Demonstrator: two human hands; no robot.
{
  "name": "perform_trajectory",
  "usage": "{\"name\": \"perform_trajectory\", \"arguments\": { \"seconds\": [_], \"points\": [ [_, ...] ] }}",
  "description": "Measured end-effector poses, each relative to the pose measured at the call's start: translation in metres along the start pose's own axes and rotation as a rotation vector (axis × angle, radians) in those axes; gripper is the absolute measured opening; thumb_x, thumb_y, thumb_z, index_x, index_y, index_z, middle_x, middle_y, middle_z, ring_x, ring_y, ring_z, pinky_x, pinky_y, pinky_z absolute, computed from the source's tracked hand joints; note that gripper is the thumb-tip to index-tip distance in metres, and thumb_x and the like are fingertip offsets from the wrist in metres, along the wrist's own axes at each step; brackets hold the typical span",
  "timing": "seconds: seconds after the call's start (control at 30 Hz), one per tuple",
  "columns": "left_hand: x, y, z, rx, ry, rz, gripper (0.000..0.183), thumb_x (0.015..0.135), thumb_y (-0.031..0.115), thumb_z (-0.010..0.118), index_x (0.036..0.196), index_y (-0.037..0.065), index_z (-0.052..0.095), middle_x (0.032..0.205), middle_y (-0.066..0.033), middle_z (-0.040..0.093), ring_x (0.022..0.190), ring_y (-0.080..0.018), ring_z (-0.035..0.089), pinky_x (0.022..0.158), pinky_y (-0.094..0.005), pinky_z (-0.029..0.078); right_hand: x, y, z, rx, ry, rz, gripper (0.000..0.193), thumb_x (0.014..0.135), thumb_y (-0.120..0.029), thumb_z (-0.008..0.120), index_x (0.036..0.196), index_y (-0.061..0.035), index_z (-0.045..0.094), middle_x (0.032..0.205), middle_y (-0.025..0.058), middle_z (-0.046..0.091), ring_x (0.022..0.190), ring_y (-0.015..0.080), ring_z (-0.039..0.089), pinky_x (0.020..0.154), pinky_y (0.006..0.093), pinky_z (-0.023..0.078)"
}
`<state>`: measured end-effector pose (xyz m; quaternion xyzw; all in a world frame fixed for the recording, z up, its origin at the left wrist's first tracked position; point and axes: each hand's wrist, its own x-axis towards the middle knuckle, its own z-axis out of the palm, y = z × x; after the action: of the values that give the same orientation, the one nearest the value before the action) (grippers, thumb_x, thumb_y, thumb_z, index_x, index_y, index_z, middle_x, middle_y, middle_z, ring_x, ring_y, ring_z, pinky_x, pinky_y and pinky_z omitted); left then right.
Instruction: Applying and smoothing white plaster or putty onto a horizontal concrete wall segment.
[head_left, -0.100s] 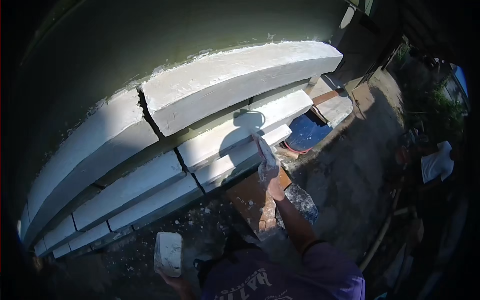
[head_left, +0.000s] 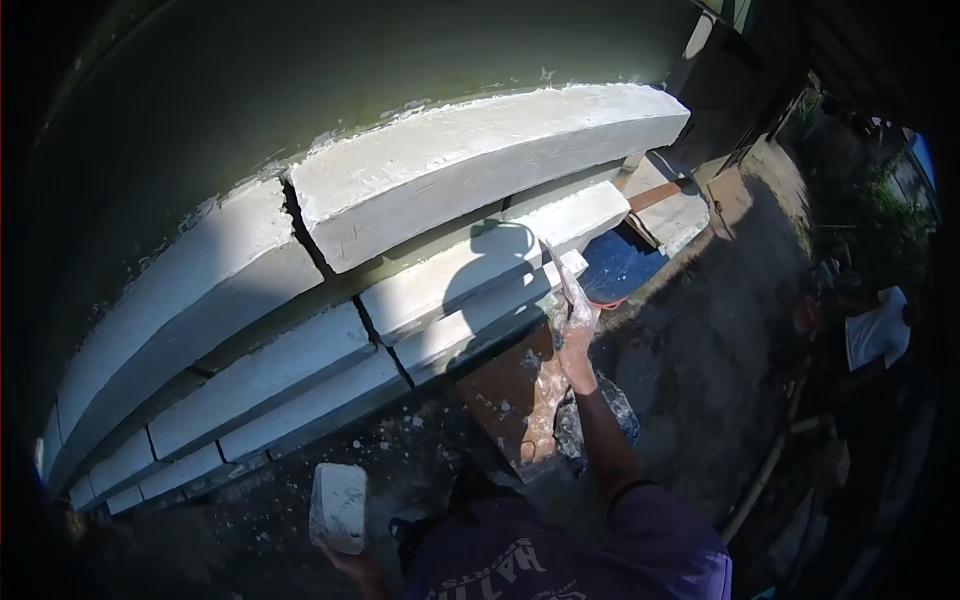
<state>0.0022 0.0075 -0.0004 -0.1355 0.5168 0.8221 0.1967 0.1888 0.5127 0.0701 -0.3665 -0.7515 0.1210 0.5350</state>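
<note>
At the lower left my left hand [head_left: 348, 560] grips the bottom end of a small rectangular tub [head_left: 342, 508], its face covered with white plaster. My right hand [head_left: 575, 345], whitened with plaster, reaches out from the purple sleeve. Its fingers are closed round what looks like a thin putty knife [head_left: 556, 265], seen nearly edge-on; the handle is hidden in the hand. That blade overlaps the right end of the lower white mouldings [head_left: 490, 310] in view; whether it touches them I cannot tell. Above runs a thicker white moulding [head_left: 490, 150] along the wall.
Dark gaps split the mouldings into lengths. A blue container [head_left: 625, 262] with a red rim stands beyond my right hand. Below the mouldings lie a brown board [head_left: 505, 385] and a plaster-spattered bag-like thing [head_left: 610, 405]. At far right hangs or lies a white cloth [head_left: 877, 328].
My right hand has shifted right and slightly up with the blade, tilting away from the earlier spot. My left hand and the tub stay almost where they were.
</note>
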Motion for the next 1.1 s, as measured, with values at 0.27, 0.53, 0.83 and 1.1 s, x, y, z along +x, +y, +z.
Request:
{"name": "perform_trajectory", "arguments": {
  "seconds": [0.27,0.53,0.83,1.1],
  "points": [
    [-0.005,0.007,0.005,0.043,-0.024,0.020,0.066,0.094,0.052,0.038,0.142,0.008,0.030,0.144,-0.0106,0.034,0.132,-0.0292,0.033,0.106,-0.0453,0.028,0.115,0.129,-0.036,-0.637,-0.041,0.130,0.038,0.077,0.004,0.049,0.113,-0.0009,0.059,0.109,0.0181,0.062,0.101,0.0368,0.058,0.087,0.0422,0.047],
    [0.008,-0.007,-0.031,-0.028,-0.029,0.021,0.066,0.094,0.052,0.037,0.144,0.009,0.027,0.146,-0.0108,0.031,0.134,-0.0280,0.031,0.107,-0.0457,0.026,0.022,-0.016,0.015,-0.267,-0.255,-0.067,0.053,0.071,0.003,0.054,0.124,0.0060,0.049,0.124,0.0243,0.053,0.119,0.0415,0.046,0.105,0.0446,0.034],
    [-0.003,0.022,-0.049,-0.095,0.037,0.066,0.065,0.094,0.050,0.038,0.143,0.007,0.029,0.144,-0.0129,0.033,0.134,-0.0283,0.031,0.108,-0.0443,0.026,-0.035,-0.108,0.038,0.295,-0.071,0.371,0.021,0.089,-0.004,0.053,0.107,0.0051,0.059,0.098,0.0127,0.065,0.089,0.0211,0.061,0.082,0.0320,0.046],
    [-0.022,0.052,-0.121,-0.221,0.066,0.091,0.065,0.095,0.051,0.034,0.142,0.006,0.029,0.143,-0.0130,0.036,0.130,-0.0296,0.036,0.105,-0.0439,0.031,-0.052,-0.071,0.103,-0.015,0.146,0.224,0.024,0.083,-0.005,0.057,0.104,0.0051,0.062,0.084,0.0218,0.065,0.077,0.0322,0.063,0.070,0.0392,0.047]
  ]
}}
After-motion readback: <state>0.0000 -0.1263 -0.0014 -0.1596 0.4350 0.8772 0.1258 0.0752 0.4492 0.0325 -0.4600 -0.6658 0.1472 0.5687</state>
